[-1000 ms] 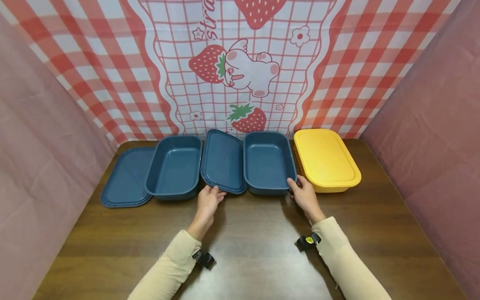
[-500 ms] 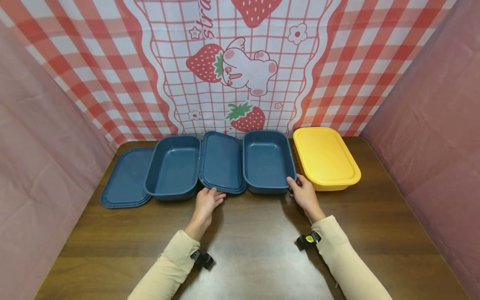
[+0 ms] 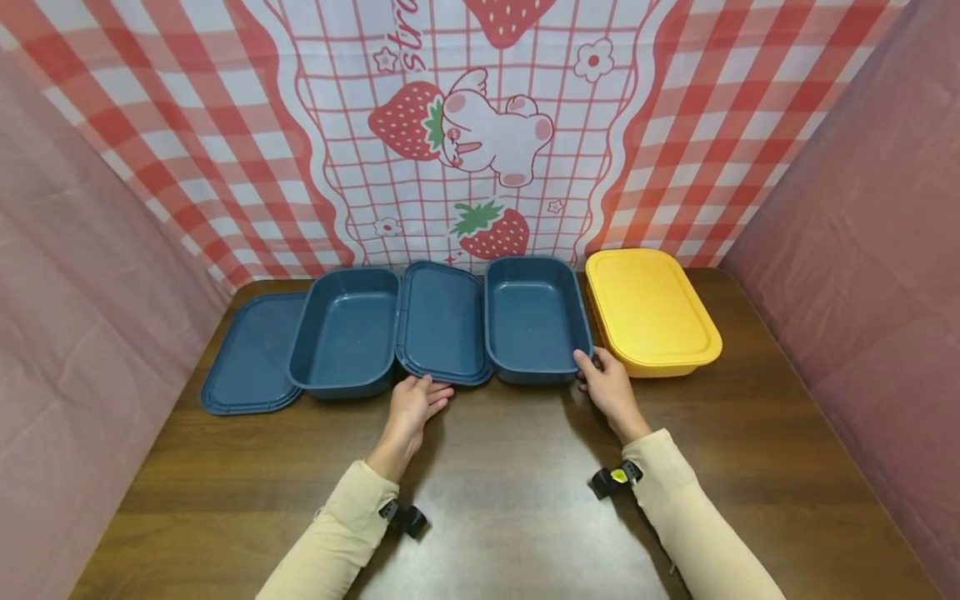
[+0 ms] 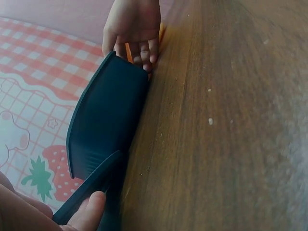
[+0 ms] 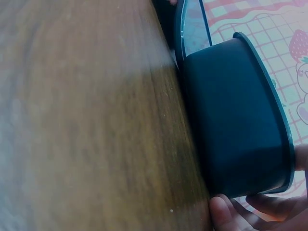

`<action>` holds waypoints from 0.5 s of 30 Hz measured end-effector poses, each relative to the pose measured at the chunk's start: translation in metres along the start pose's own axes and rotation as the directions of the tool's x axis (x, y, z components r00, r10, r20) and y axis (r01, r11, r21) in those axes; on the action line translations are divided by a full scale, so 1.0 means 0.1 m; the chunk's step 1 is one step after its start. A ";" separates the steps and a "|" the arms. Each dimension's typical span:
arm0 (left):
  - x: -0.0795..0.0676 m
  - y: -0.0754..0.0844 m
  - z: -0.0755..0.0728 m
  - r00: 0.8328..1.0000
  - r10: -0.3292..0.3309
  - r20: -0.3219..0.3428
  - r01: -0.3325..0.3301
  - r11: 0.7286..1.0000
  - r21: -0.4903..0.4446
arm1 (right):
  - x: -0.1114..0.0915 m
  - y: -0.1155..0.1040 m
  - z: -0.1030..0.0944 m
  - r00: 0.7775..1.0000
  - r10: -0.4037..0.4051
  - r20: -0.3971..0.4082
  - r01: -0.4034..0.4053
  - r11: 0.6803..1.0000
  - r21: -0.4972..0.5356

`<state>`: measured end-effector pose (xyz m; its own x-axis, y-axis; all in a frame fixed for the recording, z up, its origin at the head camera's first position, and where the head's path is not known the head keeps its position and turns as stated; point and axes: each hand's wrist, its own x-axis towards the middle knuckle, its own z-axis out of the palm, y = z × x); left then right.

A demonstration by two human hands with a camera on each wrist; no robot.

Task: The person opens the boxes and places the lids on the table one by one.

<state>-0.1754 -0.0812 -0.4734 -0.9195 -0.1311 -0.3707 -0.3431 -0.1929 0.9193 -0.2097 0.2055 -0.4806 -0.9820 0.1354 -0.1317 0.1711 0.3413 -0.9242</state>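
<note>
Head view: from high over the near side of the table [image 3: 517,500], facing forward and down, far enough back to include the left hand [image 3: 411,408], the right hand [image 3: 609,393] and the printed cloth [image 3: 487,137] behind. Left wrist view: low, close, on its side, facing rightward to the right hand. Right wrist view: low, close, tipped the opposite way, facing forward-left, sharing with the left wrist the open blue container [image 3: 534,321].
</note>
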 end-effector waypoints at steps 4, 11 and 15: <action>0.00 -0.01 0.00 1.000 -0.005 0.013 0.005 1.000 -0.003 | 0.00 0.01 0.00 1.000 -0.004 -0.001 0.004 1.000 0.007; 0.01 -0.03 -0.01 0.998 -0.048 0.049 0.050 0.998 -0.043 | 0.00 0.02 0.00 1.000 -0.001 0.008 0.001 1.000 0.005; 0.02 -0.04 -0.03 0.996 -0.057 0.063 0.061 0.996 -0.058 | 0.00 0.02 0.00 1.000 0.000 0.008 0.000 1.000 -0.002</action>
<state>-0.1752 -0.0834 -0.4780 -0.9087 -0.0580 -0.4135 -0.3867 -0.2562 0.8859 -0.2097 0.2064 -0.4821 -0.9827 0.1278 -0.1342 0.1708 0.3435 -0.9235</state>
